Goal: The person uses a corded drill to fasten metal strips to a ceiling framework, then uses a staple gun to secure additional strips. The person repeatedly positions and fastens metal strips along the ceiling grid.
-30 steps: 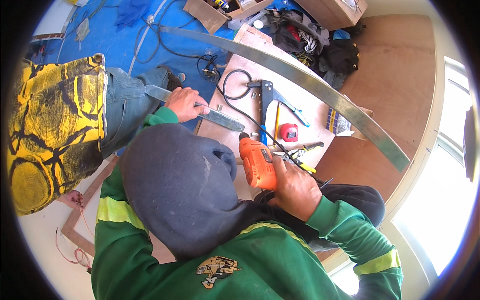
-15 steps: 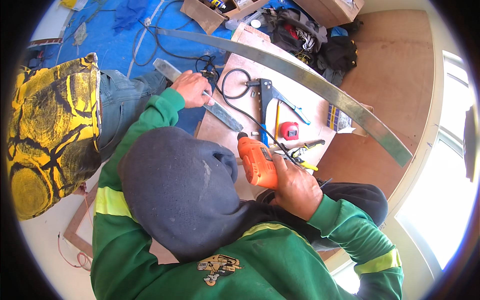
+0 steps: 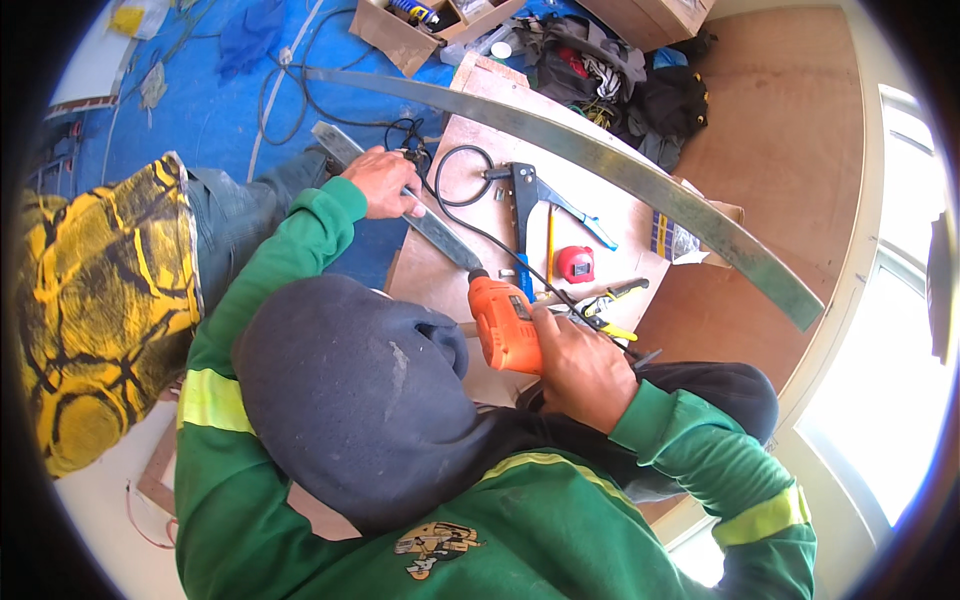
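Observation:
My left hand [image 3: 383, 183] is closed around a flat grey metal strip [image 3: 445, 238] that slants across the wooden board [image 3: 425, 270]. My right hand [image 3: 588, 370] grips an orange corded drill [image 3: 503, 322] by its handle. The drill's dark chuck meets the near end of the strip; whether a bit touches it is too small to tell. Beyond the drill lie a hand riveter [image 3: 523, 205] with blue grips, a yellow pencil [image 3: 550, 240] and a red tape measure [image 3: 576, 264]. Yellow-and-black snips [image 3: 605, 305] rest close to my right hand, under the drill's black cord.
A long metal strip [image 3: 600, 165] arcs across the board's far side. On the left is another person in a yellow-and-black patterned top [image 3: 110, 310]. Cardboard boxes [image 3: 400, 35] and dark bags [image 3: 665, 105] stand at the back; blue sheeting [image 3: 210, 110] covers the floor.
The drill has shifted slightly left, bringing its chuck up to the strip's end. My left hand keeps its hold on the strip. The other person's top has moved slightly lower in view.

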